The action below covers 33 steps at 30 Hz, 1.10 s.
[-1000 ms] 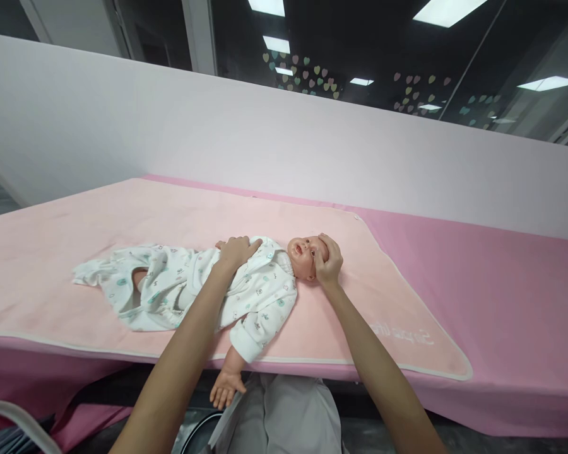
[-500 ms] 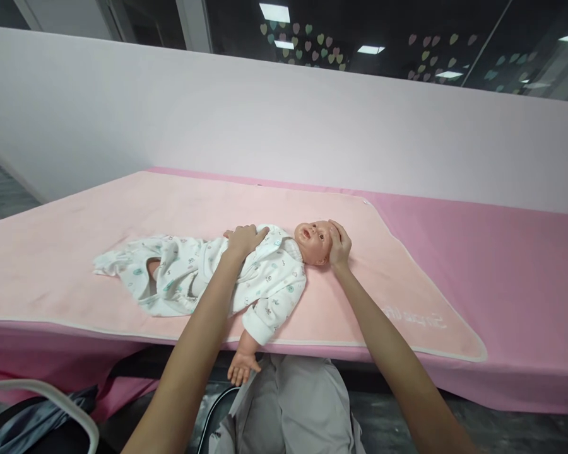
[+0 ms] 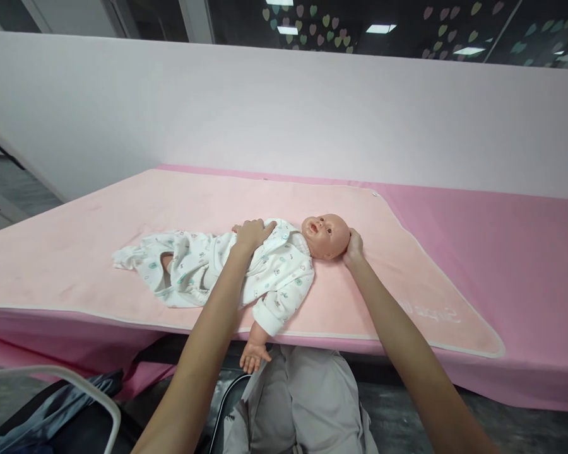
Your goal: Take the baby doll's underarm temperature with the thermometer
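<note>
A baby doll (image 3: 325,236) in a white printed sleepsuit (image 3: 284,277) lies on its back on a pale pink mat (image 3: 123,214), head to the right. My left hand (image 3: 252,233) rests flat on the doll's chest, fingers stretched out. My right hand (image 3: 353,247) cups the back of the doll's head from the right, fingers curled behind it. One doll arm (image 3: 254,350) hangs over the near edge of the mat.
The mat lies on a long table covered in a deeper pink cloth (image 3: 502,252), with a white wall (image 3: 284,107) behind it. A white rail (image 3: 76,384) and dark fabric (image 3: 52,416) sit at lower left. My grey clothing (image 3: 303,403) is below the table edge.
My right hand has slid from the doll's forehead round to the back of its head, uncovering the face. The left hand stays on the chest. The view has shifted, so everything sits further right.
</note>
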Each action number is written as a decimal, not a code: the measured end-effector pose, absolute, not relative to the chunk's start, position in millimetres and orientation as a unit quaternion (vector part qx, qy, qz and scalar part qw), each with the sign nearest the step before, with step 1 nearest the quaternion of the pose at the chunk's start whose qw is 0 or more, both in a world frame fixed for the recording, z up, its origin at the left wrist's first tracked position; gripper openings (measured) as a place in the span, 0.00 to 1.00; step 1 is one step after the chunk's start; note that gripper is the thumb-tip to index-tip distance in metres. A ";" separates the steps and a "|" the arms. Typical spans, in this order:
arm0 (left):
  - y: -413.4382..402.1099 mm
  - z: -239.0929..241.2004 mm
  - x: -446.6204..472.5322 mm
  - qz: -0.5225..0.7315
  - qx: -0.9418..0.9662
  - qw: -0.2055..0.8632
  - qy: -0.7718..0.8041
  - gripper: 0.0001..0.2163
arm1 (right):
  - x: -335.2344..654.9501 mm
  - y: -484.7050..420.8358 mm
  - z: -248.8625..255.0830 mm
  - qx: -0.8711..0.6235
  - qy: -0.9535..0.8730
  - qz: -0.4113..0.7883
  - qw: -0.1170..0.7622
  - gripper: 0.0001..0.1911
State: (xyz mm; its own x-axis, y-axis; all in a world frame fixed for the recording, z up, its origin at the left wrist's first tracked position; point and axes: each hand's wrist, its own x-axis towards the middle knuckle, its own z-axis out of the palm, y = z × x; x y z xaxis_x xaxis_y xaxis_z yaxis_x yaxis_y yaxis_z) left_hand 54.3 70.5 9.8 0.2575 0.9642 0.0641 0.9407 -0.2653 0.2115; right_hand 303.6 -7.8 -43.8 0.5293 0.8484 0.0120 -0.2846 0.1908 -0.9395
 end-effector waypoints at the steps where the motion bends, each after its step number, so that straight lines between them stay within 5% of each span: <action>1: 70.5 9.9 54.3 0.090 0.790 0.066 0.603 0.29 | 309.9 -7.6 -45.1 -0.495 -0.283 0.413 0.710 0.15; 6: 70.6 9.2 54.0 0.092 0.792 0.069 0.600 0.29 | 324.7 -7.1 -34.3 -0.534 -0.208 0.303 0.762 0.17; 10: 69.2 8.8 53.5 0.101 0.794 0.069 0.596 0.28 | 302.2 -17.5 -13.7 -0.513 -0.333 0.106 0.784 0.18; 17: 70.9 6.7 54.2 0.107 0.791 0.065 0.599 0.28 | 272.1 -35.7 -5.5 -0.549 -0.617 -0.124 0.550 0.17; 21: 72.7 5.5 54.5 0.105 0.788 0.062 0.603 0.28 | 274.5 -31.8 -10.3 -0.582 -0.610 -0.122 0.523 0.15; 33: 71.5 6.6 53.7 0.110 0.789 0.070 0.600 0.26 | 272.0 -25.7 -22.7 -0.609 -0.430 0.033 0.666 0.24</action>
